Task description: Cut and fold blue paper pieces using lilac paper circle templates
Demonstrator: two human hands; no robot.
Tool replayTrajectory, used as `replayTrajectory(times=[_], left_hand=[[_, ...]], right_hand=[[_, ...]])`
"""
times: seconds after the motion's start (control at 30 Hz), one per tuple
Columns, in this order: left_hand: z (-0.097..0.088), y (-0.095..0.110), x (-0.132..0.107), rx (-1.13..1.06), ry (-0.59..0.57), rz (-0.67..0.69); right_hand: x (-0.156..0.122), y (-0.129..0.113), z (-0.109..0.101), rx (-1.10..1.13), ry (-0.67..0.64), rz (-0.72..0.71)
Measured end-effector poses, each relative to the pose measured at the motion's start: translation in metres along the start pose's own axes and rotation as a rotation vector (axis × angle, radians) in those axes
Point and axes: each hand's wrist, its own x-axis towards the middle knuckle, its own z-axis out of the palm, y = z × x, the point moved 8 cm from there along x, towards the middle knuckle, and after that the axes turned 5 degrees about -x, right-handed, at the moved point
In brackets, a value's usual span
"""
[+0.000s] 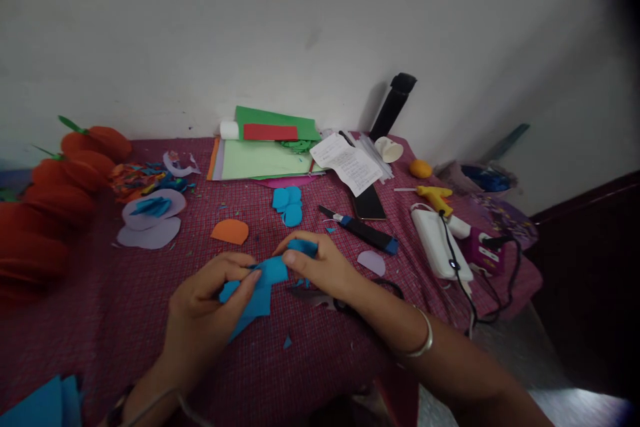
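Between thumb and fingers, my left hand (pixel 210 300) pinches a small piece of blue paper (pixel 273 270). My right hand (pixel 320 263) is closed at the other end of it, with more blue paper (pixel 303 247) showing over its fingers. Below the left fingers lie larger blue paper pieces (pixel 257 303). A pair of scissors (pixel 320 298) rests on the cloth, partly hidden under my right wrist. Just beyond my hands are several blue paper circles (pixel 291 203) and an orange half-round piece (pixel 231 231).
Orange paper pumpkins (pixel 65 193) line the left side, beside colourful scraps (pixel 140 178) and lilac cutouts (pixel 155 210). Paper sheets (pixel 270 159) lie at the back. A cutter knife (pixel 367 233), phone (pixel 369 203), yellow glue gun (pixel 436 199), white power bank (pixel 440 243) and cables occupy the right.
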Motion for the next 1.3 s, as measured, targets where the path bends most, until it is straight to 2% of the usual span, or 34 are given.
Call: replayTrajectory(times=[0.27, 0.53, 0.73, 1.07, 1.3], left_hand=[[-0.002, 0.001, -0.007, -0.036, 0.03, 0.045], [-0.002, -0.01, -0.009, -0.109, 0.076, -0.066], [-0.004, -0.012, -0.007, -0.137, 0.139, -0.079], [-0.004, -0.008, -0.01, -0.168, 0.119, -0.068], [0.001, -0.009, -0.006, -0.258, 0.1, -0.086]], right_hand=[[0.002, 0.009, 0.004, 0.044, 0.024, 0.038], [0.002, 0.006, 0.003, 0.085, 0.031, 0.052], [0.003, 0.009, 0.003, 0.105, 0.033, 0.052], [0.003, 0.01, 0.004, 0.144, 0.025, 0.059], [0.003, 0.009, 0.001, 0.118, 0.079, 0.032]])
